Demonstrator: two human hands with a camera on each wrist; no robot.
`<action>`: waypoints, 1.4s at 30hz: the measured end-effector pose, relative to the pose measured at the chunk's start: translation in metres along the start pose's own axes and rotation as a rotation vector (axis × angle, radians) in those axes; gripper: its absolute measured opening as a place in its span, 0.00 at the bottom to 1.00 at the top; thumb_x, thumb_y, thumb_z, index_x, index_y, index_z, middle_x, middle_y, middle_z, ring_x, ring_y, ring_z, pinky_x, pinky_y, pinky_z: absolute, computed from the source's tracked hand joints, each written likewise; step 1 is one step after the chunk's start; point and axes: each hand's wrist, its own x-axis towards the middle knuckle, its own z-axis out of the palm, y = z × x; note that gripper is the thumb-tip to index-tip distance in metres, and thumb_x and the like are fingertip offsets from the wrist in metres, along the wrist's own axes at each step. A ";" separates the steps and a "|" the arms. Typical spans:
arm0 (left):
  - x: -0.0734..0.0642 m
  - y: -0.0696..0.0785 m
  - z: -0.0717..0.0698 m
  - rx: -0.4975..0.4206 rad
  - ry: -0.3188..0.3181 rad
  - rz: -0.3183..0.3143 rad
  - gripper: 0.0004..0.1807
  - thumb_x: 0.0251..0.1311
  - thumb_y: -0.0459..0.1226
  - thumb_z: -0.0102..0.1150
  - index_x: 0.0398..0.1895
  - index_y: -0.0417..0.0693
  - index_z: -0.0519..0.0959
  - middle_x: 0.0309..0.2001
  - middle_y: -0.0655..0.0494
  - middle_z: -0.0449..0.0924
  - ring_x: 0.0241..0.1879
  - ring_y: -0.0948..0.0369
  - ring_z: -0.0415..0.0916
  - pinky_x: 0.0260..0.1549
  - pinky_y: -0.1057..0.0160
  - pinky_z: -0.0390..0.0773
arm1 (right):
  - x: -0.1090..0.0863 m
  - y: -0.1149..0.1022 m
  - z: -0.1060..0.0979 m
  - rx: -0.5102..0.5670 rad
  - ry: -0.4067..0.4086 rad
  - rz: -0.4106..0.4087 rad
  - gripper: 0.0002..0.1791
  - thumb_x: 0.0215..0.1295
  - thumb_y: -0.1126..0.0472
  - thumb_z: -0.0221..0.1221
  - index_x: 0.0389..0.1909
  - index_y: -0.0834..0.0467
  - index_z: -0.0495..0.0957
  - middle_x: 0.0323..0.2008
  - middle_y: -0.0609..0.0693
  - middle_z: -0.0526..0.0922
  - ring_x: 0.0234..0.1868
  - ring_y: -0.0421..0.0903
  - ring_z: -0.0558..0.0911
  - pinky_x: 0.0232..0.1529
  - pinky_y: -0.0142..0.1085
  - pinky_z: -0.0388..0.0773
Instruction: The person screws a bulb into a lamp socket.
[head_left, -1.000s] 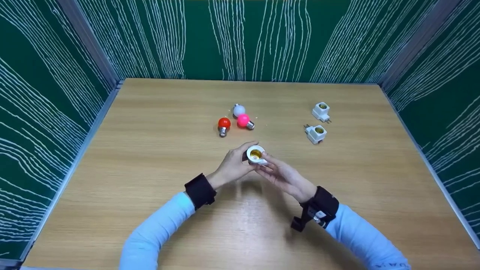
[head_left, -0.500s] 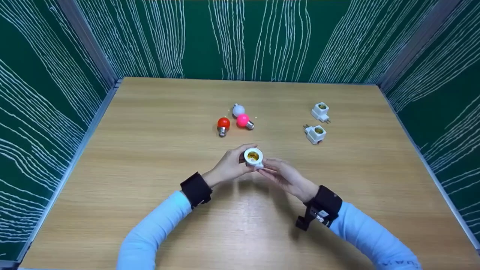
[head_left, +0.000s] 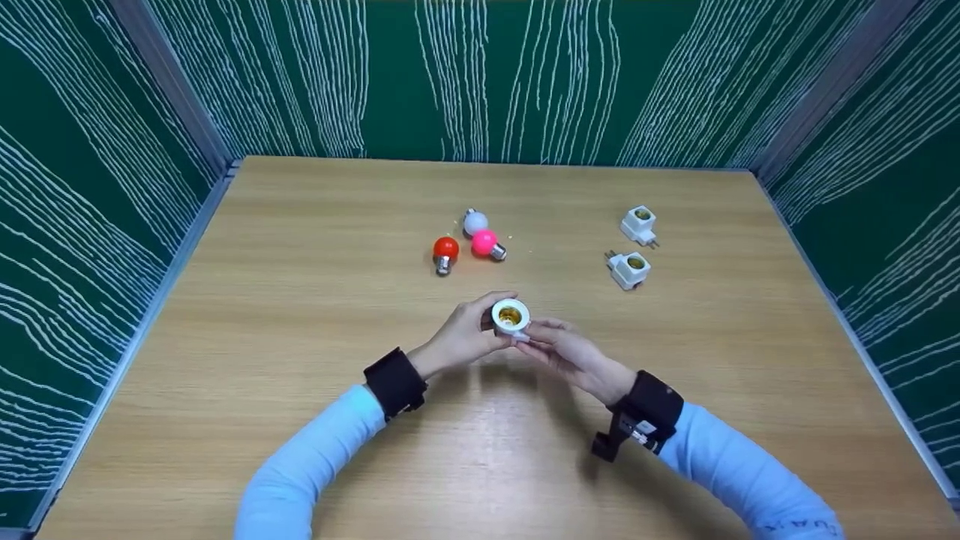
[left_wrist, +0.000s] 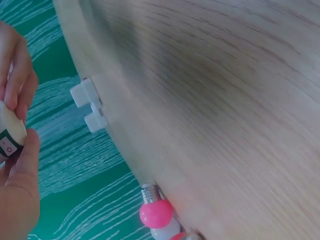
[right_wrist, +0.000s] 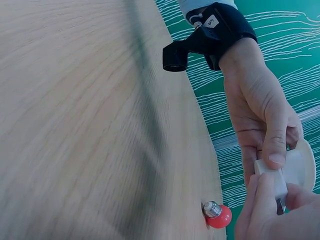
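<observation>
Held lamp socket: a white socket (head_left: 511,317) with a brass-coloured threaded inside is held above the table (head_left: 322,255), near the centre of the head frame, its round mouth turned toward the camera.
Left hand: the socket's left side is gripped by the left hand (head_left: 466,333), thumb and fingers clamped round it.
Right hand: the socket's lower right is pinched between the thumb and fingers of the right hand (head_left: 571,358).
Switch marking: a rocker switch (left_wrist: 8,145) is shown at the left edge of the left wrist view, marked with a stroke and an "O".
Sleeve lettering: dark letters are printed on the right sleeve (head_left: 742,465), lower right; they cannot be read fully.
Bulbs: red (head_left: 445,249), pink (head_left: 484,242) and white (head_left: 475,222) bulbs are grouped above centre.
Other sockets: two white plug-in sockets, one upper (head_left: 638,225) and one lower (head_left: 628,271), are placed at upper right.
</observation>
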 end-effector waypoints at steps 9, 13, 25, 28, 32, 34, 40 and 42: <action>-0.002 0.000 -0.003 0.007 -0.007 -0.026 0.36 0.46 0.26 0.64 0.62 0.37 0.63 0.56 0.41 0.71 0.55 0.53 0.73 0.53 0.68 0.73 | 0.002 0.000 -0.001 0.016 0.002 0.005 0.06 0.62 0.72 0.52 0.38 0.63 0.73 0.36 0.57 0.81 0.37 0.46 0.83 0.47 0.29 0.78; -0.002 -0.002 -0.008 0.009 -0.018 -0.052 0.37 0.47 0.25 0.64 0.63 0.35 0.61 0.56 0.40 0.71 0.55 0.51 0.73 0.54 0.66 0.73 | 0.005 -0.002 -0.004 0.031 0.002 0.001 0.06 0.62 0.72 0.51 0.39 0.63 0.72 0.36 0.57 0.81 0.38 0.46 0.83 0.48 0.29 0.77; 0.021 -0.009 -0.072 0.368 0.089 -0.201 0.28 0.58 0.35 0.56 0.62 0.39 0.64 0.59 0.42 0.69 0.58 0.50 0.67 0.58 0.56 0.69 | 0.012 -0.017 -0.017 0.000 0.000 -0.018 0.08 0.63 0.70 0.51 0.36 0.59 0.78 0.36 0.55 0.83 0.40 0.46 0.83 0.51 0.30 0.76; 0.038 -0.009 -0.089 0.429 0.133 -0.260 0.26 0.58 0.36 0.57 0.60 0.38 0.67 0.55 0.41 0.72 0.53 0.50 0.71 0.54 0.57 0.72 | 0.014 -0.018 -0.019 -0.008 0.005 -0.014 0.09 0.64 0.70 0.50 0.34 0.58 0.79 0.36 0.55 0.83 0.40 0.46 0.83 0.51 0.30 0.75; 0.058 -0.008 -0.106 0.437 0.165 -0.381 0.25 0.58 0.36 0.55 0.60 0.38 0.68 0.56 0.42 0.72 0.54 0.51 0.71 0.54 0.59 0.72 | 0.015 -0.019 -0.020 0.003 0.009 -0.008 0.08 0.63 0.70 0.51 0.35 0.59 0.79 0.36 0.55 0.84 0.40 0.46 0.83 0.54 0.31 0.73; 0.068 -0.007 -0.111 0.458 0.177 -0.433 0.25 0.59 0.36 0.55 0.60 0.39 0.68 0.58 0.43 0.71 0.56 0.52 0.69 0.55 0.59 0.71 | 0.014 -0.021 -0.020 0.019 0.014 -0.001 0.07 0.62 0.70 0.52 0.35 0.59 0.78 0.36 0.56 0.83 0.41 0.46 0.83 0.56 0.32 0.71; 0.087 -0.016 -0.119 0.490 0.248 -0.549 0.26 0.59 0.39 0.54 0.61 0.40 0.66 0.60 0.43 0.69 0.56 0.53 0.67 0.56 0.58 0.69 | 0.013 -0.024 -0.022 0.032 0.018 0.006 0.07 0.62 0.70 0.52 0.35 0.59 0.78 0.37 0.56 0.83 0.41 0.47 0.83 0.54 0.31 0.73; 0.091 -0.022 -0.120 0.487 0.266 -0.581 0.28 0.58 0.39 0.55 0.62 0.40 0.65 0.61 0.43 0.68 0.56 0.52 0.67 0.57 0.58 0.69 | 0.013 -0.023 -0.023 0.025 0.022 -0.003 0.07 0.63 0.70 0.52 0.35 0.59 0.78 0.36 0.56 0.83 0.40 0.47 0.83 0.52 0.31 0.75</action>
